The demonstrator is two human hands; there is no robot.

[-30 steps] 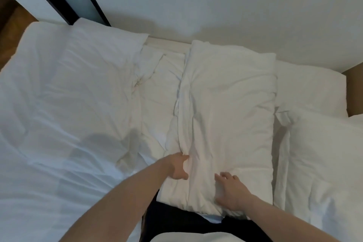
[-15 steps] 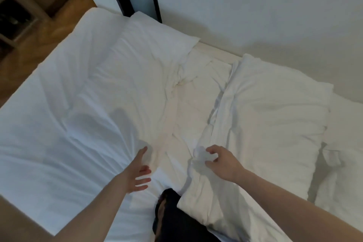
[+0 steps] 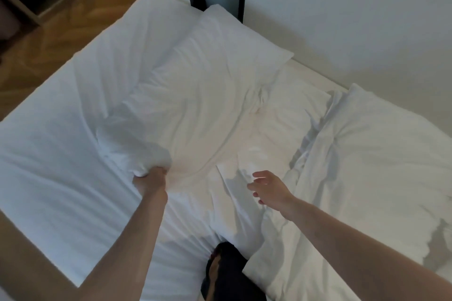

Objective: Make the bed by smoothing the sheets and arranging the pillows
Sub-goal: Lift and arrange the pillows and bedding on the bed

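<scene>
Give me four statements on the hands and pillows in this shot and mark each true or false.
1. The left hand grips a corner of the left pillow. True.
2. The right hand holds the right pillow. False: it is open, above the sheet, holding nothing.
3. The two pillows overlap. False: rumpled bedding lies between them.
4. Wooden floor shows beyond the bed. True.

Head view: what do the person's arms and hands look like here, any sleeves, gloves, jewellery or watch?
Both forearms are bare as far as the picture shows: no sleeve edge comes into view. The left hand and the right hand wear no gloves, and I see no rings, watch or wristband on either wrist. No markings are visible, though the picture is slightly soft.
</scene>
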